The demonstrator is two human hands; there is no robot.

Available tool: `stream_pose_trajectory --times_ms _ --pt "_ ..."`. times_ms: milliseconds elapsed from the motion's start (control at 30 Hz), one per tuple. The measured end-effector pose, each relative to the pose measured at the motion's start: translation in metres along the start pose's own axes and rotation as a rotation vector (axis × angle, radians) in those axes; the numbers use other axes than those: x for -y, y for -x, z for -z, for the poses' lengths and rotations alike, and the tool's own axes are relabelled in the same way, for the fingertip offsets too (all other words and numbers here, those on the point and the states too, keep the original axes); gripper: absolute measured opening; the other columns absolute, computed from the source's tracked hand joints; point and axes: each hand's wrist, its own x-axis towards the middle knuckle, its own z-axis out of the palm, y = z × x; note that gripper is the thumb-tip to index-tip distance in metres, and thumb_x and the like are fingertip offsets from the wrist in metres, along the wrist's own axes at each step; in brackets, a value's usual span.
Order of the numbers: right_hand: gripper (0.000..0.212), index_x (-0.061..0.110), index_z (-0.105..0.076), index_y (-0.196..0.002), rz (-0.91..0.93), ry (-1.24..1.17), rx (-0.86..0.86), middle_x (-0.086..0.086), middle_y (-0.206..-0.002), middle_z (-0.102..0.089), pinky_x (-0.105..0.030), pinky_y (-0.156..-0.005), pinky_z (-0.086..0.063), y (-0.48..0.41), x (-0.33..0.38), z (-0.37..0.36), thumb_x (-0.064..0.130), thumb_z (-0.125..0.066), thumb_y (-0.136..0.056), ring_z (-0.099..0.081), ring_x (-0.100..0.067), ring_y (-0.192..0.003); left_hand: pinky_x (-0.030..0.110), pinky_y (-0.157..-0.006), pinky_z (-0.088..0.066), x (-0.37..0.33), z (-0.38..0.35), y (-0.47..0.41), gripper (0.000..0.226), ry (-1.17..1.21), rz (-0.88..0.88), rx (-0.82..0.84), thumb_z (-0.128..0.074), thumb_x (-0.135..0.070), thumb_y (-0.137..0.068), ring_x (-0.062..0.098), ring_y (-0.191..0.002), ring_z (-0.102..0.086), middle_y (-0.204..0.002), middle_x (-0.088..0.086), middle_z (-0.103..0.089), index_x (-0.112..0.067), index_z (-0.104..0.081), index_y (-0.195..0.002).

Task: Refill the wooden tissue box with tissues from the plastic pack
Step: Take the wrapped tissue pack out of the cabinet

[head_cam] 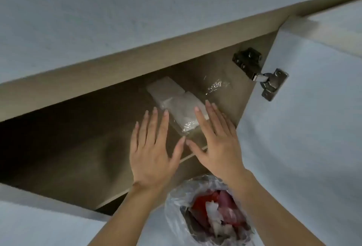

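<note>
A plastic pack of white tissues (174,100) lies on a shelf inside an open wooden cupboard (82,128). Both my hands reach into the cupboard with fingers spread flat. My left hand (152,147) is just left of the pack's near end, palm down. My right hand (215,139) lies to the pack's right, its fingertips over the pack's near corner. Neither hand grips the pack. The wooden tissue box is not in view.
The white cupboard door (303,128) stands open at the right on a metal hinge (262,75). A crumpled bit of clear film (215,86) lies behind the pack. Below my wrists stands a bin (211,216) lined with a clear bag and holding rubbish.
</note>
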Motion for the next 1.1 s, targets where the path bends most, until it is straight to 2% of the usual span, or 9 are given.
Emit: stream_pose_trajectory --times_ms 133,267,433,533,633,800,933,1033,1100 --pt "0.071 0.024 -0.026 -0.144 -0.005 0.132 0.132 -0.009 -0.149 -0.038 -0.040 -0.111 -0.019 -0.019 -0.008 -0.042 0.061 -0.033 -0.084 -0.031 -0.025 -0.138 0.039 -0.112 -0.015 0.014 -0.037 -0.019 0.065 -0.032 0.071 -0.039 -0.029 -0.057 -0.090 0.028 -0.136 -0.037 -0.145 0.012 -0.044 -0.018 -0.032 -0.143" --pt "0.076 0.026 -0.033 -0.141 0.005 0.175 0.197 -0.009 -0.146 -0.043 -0.042 -0.108 -0.012 -0.038 -0.018 -0.069 0.064 -0.036 -0.075 -0.032 -0.023 -0.138 0.042 -0.112 -0.023 0.024 -0.060 -0.034 0.070 -0.045 0.139 -0.004 -0.027 -0.060 -0.087 0.030 -0.136 -0.038 -0.144 0.013 -0.045 -0.016 -0.038 -0.141" --pt "0.072 0.034 -0.007 -0.148 0.003 0.126 0.257 0.003 -0.159 -0.004 -0.039 -0.111 0.008 -0.048 -0.026 -0.087 0.061 -0.026 -0.084 0.000 -0.014 -0.146 0.040 -0.113 -0.020 0.023 -0.070 -0.053 0.085 0.110 0.266 0.105 -0.011 -0.070 -0.079 0.023 -0.143 -0.022 -0.154 0.006 -0.030 -0.021 -0.021 -0.148" --pt "0.061 0.028 -0.037 -0.142 -0.019 0.114 0.179 -0.001 -0.150 -0.037 -0.047 -0.110 -0.018 -0.045 -0.027 -0.089 0.049 -0.029 -0.085 -0.028 -0.018 -0.141 0.039 -0.108 -0.029 0.022 -0.067 -0.054 0.072 0.327 0.373 0.045 -0.033 -0.063 -0.089 0.025 -0.137 -0.032 -0.149 0.008 -0.035 -0.019 -0.028 -0.146" --pt "0.047 0.024 -0.065 -0.117 -0.027 0.082 0.052 -0.001 -0.122 -0.066 -0.048 -0.090 -0.043 -0.044 -0.027 -0.089 0.034 -0.037 -0.080 -0.058 -0.018 -0.118 0.039 -0.102 -0.036 0.017 -0.061 -0.060 0.063 0.701 0.666 0.003 -0.045 -0.053 -0.089 0.027 -0.127 -0.044 -0.141 0.008 -0.046 -0.016 -0.037 -0.140" --pt "0.032 0.019 -0.074 -0.094 0.065 -0.097 -0.247 0.005 -0.097 -0.075 -0.038 -0.086 -0.036 -0.036 -0.030 -0.085 0.022 -0.046 -0.078 -0.067 -0.015 -0.098 0.041 -0.092 -0.050 0.026 -0.050 -0.096 0.064 1.253 1.207 0.088 -0.050 -0.056 -0.086 0.028 -0.098 -0.062 -0.117 0.010 -0.062 -0.011 -0.045 -0.131" --pt "0.029 0.017 -0.075 -0.090 0.177 -0.354 -0.279 0.007 -0.092 -0.075 -0.036 -0.080 -0.036 -0.030 -0.036 -0.080 0.018 -0.050 -0.075 -0.059 -0.009 -0.095 0.044 -0.083 -0.049 0.029 -0.031 -0.102 0.050 1.573 1.328 0.293 -0.057 -0.047 -0.087 0.032 -0.093 -0.059 -0.110 0.015 -0.059 -0.015 -0.047 -0.124" --pt "0.029 0.017 -0.076 -0.091 0.242 -0.419 -0.182 0.007 -0.095 -0.075 -0.037 -0.082 -0.035 -0.027 -0.039 -0.078 0.021 -0.052 -0.075 -0.057 -0.008 -0.096 0.041 -0.069 -0.049 0.029 -0.032 -0.099 0.024 1.532 1.347 0.291 -0.065 -0.030 -0.083 0.027 -0.078 -0.055 -0.094 0.012 -0.056 -0.014 -0.052 -0.096" --pt "0.031 0.021 -0.074 -0.097 0.253 -0.421 -0.089 0.012 -0.103 -0.071 -0.037 -0.090 -0.030 -0.025 -0.039 -0.074 0.036 -0.053 -0.081 -0.055 -0.005 -0.102 0.037 -0.057 -0.048 0.027 -0.034 -0.095 0.014 1.482 1.346 0.283 -0.062 -0.019 -0.086 0.025 -0.073 -0.051 -0.090 0.011 -0.053 -0.016 -0.052 -0.078"
